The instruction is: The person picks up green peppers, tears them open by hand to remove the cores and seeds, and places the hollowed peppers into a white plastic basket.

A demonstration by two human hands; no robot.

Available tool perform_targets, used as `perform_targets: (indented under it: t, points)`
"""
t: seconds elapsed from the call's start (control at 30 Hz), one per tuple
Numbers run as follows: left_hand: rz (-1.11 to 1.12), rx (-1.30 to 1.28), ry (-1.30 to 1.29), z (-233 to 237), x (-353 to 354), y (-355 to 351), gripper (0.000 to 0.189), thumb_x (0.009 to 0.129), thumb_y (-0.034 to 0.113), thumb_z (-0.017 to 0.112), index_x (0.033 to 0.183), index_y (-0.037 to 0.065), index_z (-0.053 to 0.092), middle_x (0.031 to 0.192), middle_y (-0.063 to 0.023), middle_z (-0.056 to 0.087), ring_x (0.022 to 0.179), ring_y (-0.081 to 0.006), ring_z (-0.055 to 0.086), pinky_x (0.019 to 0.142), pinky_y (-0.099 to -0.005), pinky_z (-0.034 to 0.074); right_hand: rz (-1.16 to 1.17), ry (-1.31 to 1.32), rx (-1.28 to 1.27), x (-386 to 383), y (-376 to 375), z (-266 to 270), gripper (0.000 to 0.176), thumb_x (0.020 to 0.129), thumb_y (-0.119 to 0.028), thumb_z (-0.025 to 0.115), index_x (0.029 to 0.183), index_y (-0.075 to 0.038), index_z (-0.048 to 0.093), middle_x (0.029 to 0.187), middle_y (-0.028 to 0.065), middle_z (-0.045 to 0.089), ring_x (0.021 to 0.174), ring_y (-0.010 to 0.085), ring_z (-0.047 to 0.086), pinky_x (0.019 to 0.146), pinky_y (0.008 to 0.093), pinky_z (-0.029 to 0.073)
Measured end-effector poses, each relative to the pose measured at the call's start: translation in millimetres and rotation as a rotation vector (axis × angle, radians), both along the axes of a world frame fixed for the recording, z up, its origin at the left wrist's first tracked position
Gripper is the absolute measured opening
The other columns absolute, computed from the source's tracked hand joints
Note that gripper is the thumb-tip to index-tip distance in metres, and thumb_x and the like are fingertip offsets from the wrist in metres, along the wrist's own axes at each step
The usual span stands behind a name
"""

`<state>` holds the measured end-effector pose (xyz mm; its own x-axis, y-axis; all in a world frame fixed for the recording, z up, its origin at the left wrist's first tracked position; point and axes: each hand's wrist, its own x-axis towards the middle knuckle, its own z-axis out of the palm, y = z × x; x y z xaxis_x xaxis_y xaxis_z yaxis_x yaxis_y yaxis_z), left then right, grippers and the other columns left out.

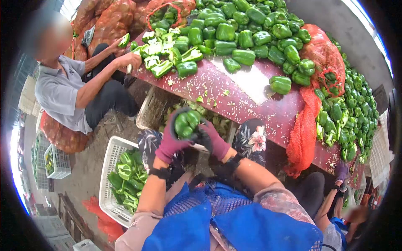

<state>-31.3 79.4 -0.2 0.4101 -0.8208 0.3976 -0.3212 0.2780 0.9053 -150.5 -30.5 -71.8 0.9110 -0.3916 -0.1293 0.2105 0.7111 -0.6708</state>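
Note:
A whole green bell pepper [186, 124] is held up over my lap. My left hand [174, 142], in a purple and black glove, wraps round its left side and underside. My right hand [211, 139], gloved alike, is closed against the pepper's right side. A pale narrow strip [198, 147] shows just below the right fingers; whether it is a blade I cannot make out. Beneath my hands, a crate [144, 112] under the table edge holds pale green pepper scraps [201, 109]. At my left, a white crate [109, 167] contains cut green peppers [127, 178].
The red table [276, 115] carries a large heap of green peppers [251, 29], halved peppers [161, 52] and scattered seeds. A red mesh sack [303, 129] hangs over its edge. A co-worker [69, 83] sits at left with a pepper piece; another person's gloved hand [342, 171] is at lower right.

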Motion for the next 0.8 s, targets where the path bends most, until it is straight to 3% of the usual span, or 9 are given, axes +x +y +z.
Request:
perform_targets:
  t: [0.07, 0.13, 0.17, 0.27, 0.37, 0.57, 0.63, 0.73, 0.8]
  points:
    - [-0.058, 0.062, 0.273, 10.5, 6.7, 2.8, 0.081, 0.066, 0.021, 0.085, 0.134, 0.007, 0.044, 0.13, -0.0084, 0.051, 0.119, -0.0208, 0.05, 0.104, -0.0361, 0.04, 0.062, 0.068, -0.003, 4.8, -4.0, -15.6, 0.052, 0.088, -0.019, 0.065, 0.134, -0.005, 0.045, 0.123, 0.0061, 0.055, 0.109, 0.0183, 0.054, 0.089, 0.0343, 0.048]
    - [-0.047, 0.066, 0.05, -4.8, 14.0, -3.3, 0.081, 0.065, 0.018, 0.084, 0.135, 0.008, 0.044, 0.132, -0.008, 0.05, 0.12, -0.0203, 0.049, 0.105, -0.0356, 0.039, 0.187, 0.088, 0.24, 1.6, -11.0, 1.8, 0.058, 0.083, -0.016, 0.07, 0.134, -0.006, 0.044, 0.131, 0.0094, 0.05, 0.121, 0.0207, 0.047, 0.099, 0.0369, 0.044]
    - [-0.032, 0.098, -0.044, -3.6, 9.9, -4.5, 0.084, 0.063, 0.015, 0.085, 0.135, 0.008, 0.043, 0.132, -0.0078, 0.05, 0.121, -0.0204, 0.048, 0.105, -0.0352, 0.038, 0.216, 0.047, -0.174, 0.6, -22.6, -22.1, 0.057, 0.083, -0.014, 0.071, 0.134, -0.006, 0.046, 0.131, 0.0095, 0.051, 0.12, 0.0208, 0.049, 0.1, 0.0357, 0.043]
    - [-0.062, 0.106, 0.006, -14.9, 2.7, -11.0, 0.086, 0.062, 0.013, 0.086, 0.136, 0.008, 0.042, 0.131, -0.0079, 0.05, 0.122, -0.0212, 0.049, 0.105, -0.0354, 0.038, 0.138, -0.059, -0.419, -1.5, -22.0, -4.9, 0.052, 0.083, -0.011, 0.07, 0.13, -0.006, 0.05, 0.124, 0.0102, 0.058, 0.113, 0.0181, 0.055, 0.099, 0.0332, 0.044]
    - [-0.038, 0.138, -0.092, -17.0, -8.1, -16.4, 0.088, 0.062, 0.014, 0.085, 0.136, 0.008, 0.04, 0.132, -0.0093, 0.05, 0.122, -0.0224, 0.049, 0.105, -0.0361, 0.039, -0.016, -0.114, -0.277, 7.9, -21.5, -9.7, 0.045, 0.085, -0.014, 0.069, 0.126, -0.006, 0.054, 0.118, 0.0054, 0.061, 0.106, 0.014, 0.056, 0.094, 0.0324, 0.047]
    - [0.052, 0.202, -0.19, -21.1, -18.3, -27.9, 0.084, 0.064, 0.025, 0.087, 0.133, 0.008, 0.043, 0.127, -0.0107, 0.054, 0.116, -0.0222, 0.053, 0.1, -0.0354, 0.043, -0.335, 0.213, -0.543, 24.5, -6.3, -35.6, 0.026, 0.091, -0.019, 0.061, 0.113, -0.006, 0.061, 0.107, 0.0013, 0.065, 0.093, 0.0115, 0.058, 0.084, 0.0322, 0.049]
    - [0.112, 0.224, -0.078, -23.1, -18.6, -29.9, 0.081, 0.063, 0.026, 0.088, 0.13, 0.007, 0.046, 0.124, -0.0095, 0.056, 0.113, -0.0213, 0.055, 0.099, -0.0345, 0.044, -0.293, 0.102, -0.068, 55.2, -17.8, -122.0, 0.034, 0.088, -0.025, 0.065, 0.112, -0.002, 0.06, 0.106, 0.0097, 0.067, 0.093, 0.0189, 0.062, 0.084, 0.0366, 0.05]
    - [0.135, 0.229, 0.336, -26.4, -6.5, -19.0, 0.068, 0.069, 0.018, 0.081, 0.128, 0.005, 0.05, 0.12, -0.008, 0.058, 0.109, -0.0199, 0.057, 0.096, -0.0331, 0.046, -0.308, 0.462, -0.677, 26.1, -12.7, -61.8, 0.043, 0.082, -0.031, 0.069, 0.107, 0.002, 0.059, 0.107, 0.0198, 0.066, 0.097, 0.0296, 0.065, 0.083, 0.0411, 0.05]
    - [0.113, 0.205, 0.694, -27.4, 4.1, -13.6, 0.057, 0.075, 0.009, 0.074, 0.127, 0.003, 0.052, 0.117, -0.0072, 0.06, 0.106, -0.019, 0.058, 0.094, -0.032, 0.047, -0.289, 0.522, -0.756, 18.1, -14.9, -29.6, 0.051, 0.078, -0.037, 0.071, 0.102, 0.006, 0.058, 0.102, 0.0255, 0.065, 0.097, 0.0363, 0.064, 0.082, 0.0443, 0.049]
